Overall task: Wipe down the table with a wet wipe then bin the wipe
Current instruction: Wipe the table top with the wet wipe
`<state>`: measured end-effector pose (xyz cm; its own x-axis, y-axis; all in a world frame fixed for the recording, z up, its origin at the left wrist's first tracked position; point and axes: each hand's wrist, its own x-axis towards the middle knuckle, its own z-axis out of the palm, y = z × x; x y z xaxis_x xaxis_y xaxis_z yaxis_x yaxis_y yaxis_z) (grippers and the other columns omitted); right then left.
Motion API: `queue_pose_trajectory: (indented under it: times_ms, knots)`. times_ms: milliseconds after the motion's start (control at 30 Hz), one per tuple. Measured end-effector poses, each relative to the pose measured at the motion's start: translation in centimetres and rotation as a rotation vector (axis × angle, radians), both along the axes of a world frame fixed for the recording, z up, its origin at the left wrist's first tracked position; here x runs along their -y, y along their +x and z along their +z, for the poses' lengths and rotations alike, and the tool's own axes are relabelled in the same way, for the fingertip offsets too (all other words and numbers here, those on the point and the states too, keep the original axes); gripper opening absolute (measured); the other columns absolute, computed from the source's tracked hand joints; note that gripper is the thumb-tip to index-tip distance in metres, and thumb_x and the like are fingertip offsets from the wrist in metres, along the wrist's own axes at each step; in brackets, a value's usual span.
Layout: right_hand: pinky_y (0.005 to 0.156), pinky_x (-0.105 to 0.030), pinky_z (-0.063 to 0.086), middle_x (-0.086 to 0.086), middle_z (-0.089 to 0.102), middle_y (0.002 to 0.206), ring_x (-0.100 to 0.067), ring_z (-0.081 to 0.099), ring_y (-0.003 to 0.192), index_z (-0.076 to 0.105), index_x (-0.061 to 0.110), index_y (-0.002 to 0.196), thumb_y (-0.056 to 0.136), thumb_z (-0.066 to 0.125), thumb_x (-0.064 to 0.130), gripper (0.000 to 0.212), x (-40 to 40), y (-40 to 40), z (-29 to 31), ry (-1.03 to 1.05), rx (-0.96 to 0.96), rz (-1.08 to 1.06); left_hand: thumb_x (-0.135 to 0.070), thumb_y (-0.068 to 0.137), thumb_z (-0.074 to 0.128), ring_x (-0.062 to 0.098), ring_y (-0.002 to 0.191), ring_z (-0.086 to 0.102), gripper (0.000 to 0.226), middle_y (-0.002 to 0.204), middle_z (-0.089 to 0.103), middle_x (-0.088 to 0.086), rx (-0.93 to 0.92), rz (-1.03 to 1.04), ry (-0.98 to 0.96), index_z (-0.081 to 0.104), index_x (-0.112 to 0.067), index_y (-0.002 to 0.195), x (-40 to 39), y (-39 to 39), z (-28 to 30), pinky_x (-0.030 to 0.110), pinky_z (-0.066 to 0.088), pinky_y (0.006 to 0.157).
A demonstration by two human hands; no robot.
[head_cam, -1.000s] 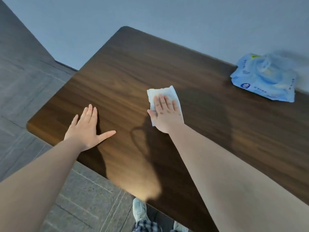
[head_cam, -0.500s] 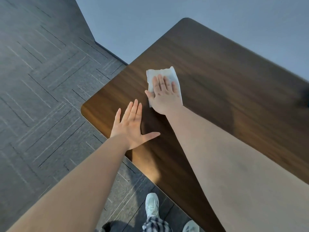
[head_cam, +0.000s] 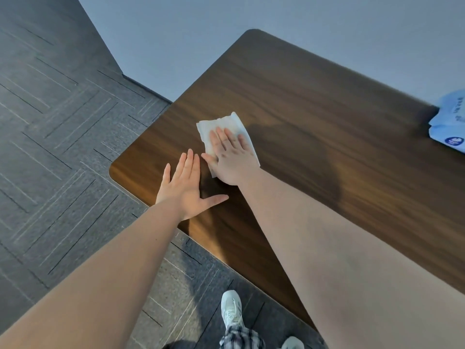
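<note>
A white wet wipe [head_cam: 214, 127] lies flat on the dark wooden table [head_cam: 314, 102] near its left end. My right hand [head_cam: 230, 157] presses down on the wipe with flat fingers and covers its lower part. Just left of it, my left hand [head_cam: 187, 187] rests flat on the table, fingers spread and thumb out, holding nothing. Its fingertips almost touch the wipe. No bin is in view.
A blue pack of wet wipes [head_cam: 450, 124] sits at the table's far right by the wall, cut off by the frame edge. Grey carpet tiles [head_cam: 63, 147] cover the floor to the left. My white shoes [head_cam: 231, 308] stand below the table's near edge.
My right hand has slid the wipe leftward along the table toward my left hand, which stayed planted. The view swung left, then partly back, so the blue pack shows again.
</note>
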<state>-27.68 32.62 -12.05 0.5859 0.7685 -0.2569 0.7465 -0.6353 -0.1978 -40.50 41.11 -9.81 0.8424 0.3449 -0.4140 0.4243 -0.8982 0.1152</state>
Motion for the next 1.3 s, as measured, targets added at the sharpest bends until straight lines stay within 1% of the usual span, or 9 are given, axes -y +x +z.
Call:
queue_pose_trajectory:
  times_ms: [167,300,433,733,933,1033,1133,1200,1300]
  knots:
    - [0.114,-0.038,-0.012,0.002,-0.01,0.16,-0.016,-0.015,0.145,-0.008,0.021,0.149,0.096,0.006,0.054,0.064,6.0,-1.1,0.1,-0.008,-0.027,-0.07,-0.085,0.072,0.015,0.019,0.146,-0.011,0.108,0.16,-0.013,0.004,-0.012,-0.162,0.047,-0.009,-0.014,0.15,2.6,-0.7,0.9,0.043,-0.002,0.119]
    - [0.116,-0.037,-0.011,0.003,-0.01,0.16,-0.014,-0.015,0.145,-0.008,0.021,0.149,0.096,0.006,0.054,0.065,13.0,-1.9,0.4,-0.004,-0.047,-0.211,-0.084,0.072,0.012,0.019,0.147,-0.011,0.107,0.16,-0.013,0.004,-0.008,-0.2,0.049,-0.008,-0.014,0.15,7.3,-0.6,1.2,0.043,0.0,0.119]
    - [0.117,-0.035,-0.011,0.006,-0.011,0.159,-0.011,-0.014,0.145,-0.007,0.022,0.149,0.096,0.007,0.056,0.065,22.3,-2.6,0.4,-0.033,-0.037,-0.411,-0.083,0.074,0.011,0.017,0.146,-0.012,0.105,0.16,-0.013,0.003,0.011,-0.359,0.049,-0.009,-0.013,0.15,13.9,0.2,1.0,0.041,0.0,0.119]
    - [0.116,-0.035,-0.014,0.004,-0.015,0.158,-0.012,-0.016,0.144,-0.013,0.023,0.148,0.095,0.005,0.056,0.064,46.1,-6.2,0.7,-0.098,-0.063,-0.844,-0.081,0.079,0.021,0.013,0.145,-0.017,0.101,0.159,-0.017,-0.001,0.034,-0.626,-0.041,-0.012,-0.016,0.15,31.1,2.4,1.0,0.04,-0.003,0.119]
    - [0.117,-0.036,-0.012,0.003,-0.014,0.159,-0.013,-0.014,0.145,-0.011,0.024,0.148,0.096,0.008,0.055,0.064,58.2,-8.8,0.8,-0.107,-0.062,-1.081,-0.084,0.071,0.014,0.014,0.145,-0.017,0.107,0.159,-0.017,0.001,0.021,-0.689,-0.075,-0.012,-0.016,0.15,40.0,3.0,0.7,0.042,-0.003,0.119]
    - [0.117,-0.036,-0.011,0.003,-0.012,0.159,-0.013,-0.013,0.145,-0.011,0.023,0.149,0.096,0.007,0.055,0.064,62.8,-10.1,0.8,-0.116,-0.049,-1.166,-0.087,0.067,0.011,0.017,0.144,-0.02,0.11,0.158,-0.021,0.003,-0.033,-0.732,-0.025,-0.015,-0.017,0.149,42.6,3.0,0.4,0.044,-0.005,0.118]
    - [0.117,-0.037,-0.011,0.003,-0.013,0.159,-0.013,-0.014,0.145,-0.011,0.024,0.148,0.095,0.006,0.055,0.064,66.8,-11.2,0.8,-0.116,-0.056,-1.253,-0.089,0.064,0.005,0.019,0.143,-0.023,0.112,0.156,-0.025,0.005,-0.061,-0.736,0.035,-0.02,-0.018,0.147,43.3,3.0,-0.1,0.046,-0.007,0.117]
    - [0.118,-0.037,-0.01,0.003,-0.013,0.159,-0.013,-0.014,0.145,-0.011,0.023,0.148,0.095,0.006,0.056,0.064,69.0,-12.0,0.7,-0.121,-0.064,-1.306,-0.089,0.062,0.002,0.019,0.143,-0.024,0.113,0.156,-0.025,0.005,-0.07,-0.74,0.047,-0.021,-0.018,0.146,43.3,3.1,-0.3,0.046,-0.007,0.117]
    - [0.118,-0.037,-0.008,0.003,-0.011,0.159,-0.013,-0.012,0.145,-0.009,0.023,0.149,0.095,0.007,0.056,0.065,71.3,-13.0,0.8,-0.119,-0.058,-1.364,-0.089,0.062,0.003,0.018,0.143,-0.023,0.113,0.156,-0.025,0.004,-0.063,-0.726,0.042,-0.02,-0.018,0.147,43.4,3.1,-0.4,0.046,-0.007,0.117]
